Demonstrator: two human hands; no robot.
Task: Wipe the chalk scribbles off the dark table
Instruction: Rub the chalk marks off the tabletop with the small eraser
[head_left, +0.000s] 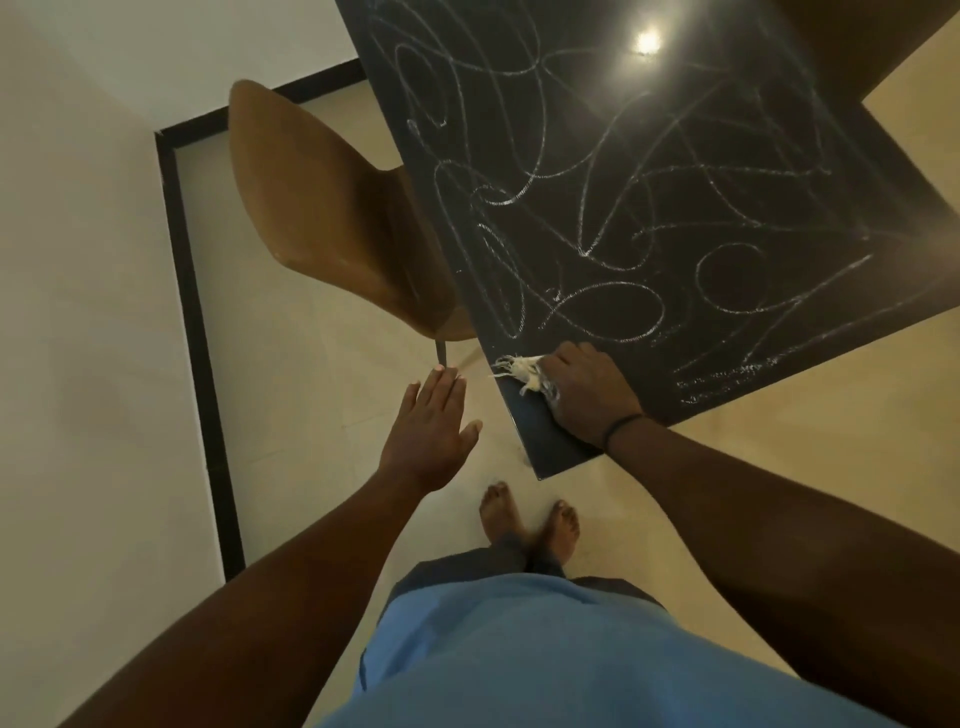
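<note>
The dark table (810, 322) fills the upper right, and white chalk scribbles (613, 208) loop over nearly all of its top. My right hand (587, 395) lies on the table's near corner, pressing a frayed whitish rag (524, 371) against the surface; loose threads stick out past my fingers toward the left edge. A small strip of the corner just below the hand shows no chalk. My left hand (431, 426) hovers in the air left of the table, fingers straight, holding nothing.
A brown chair (332, 208) is tucked against the table's left side, its leg just beyond my left fingertips. My bare feet (530, 525) stand on the pale tiled floor by the corner. A wall with dark skirting runs along the left.
</note>
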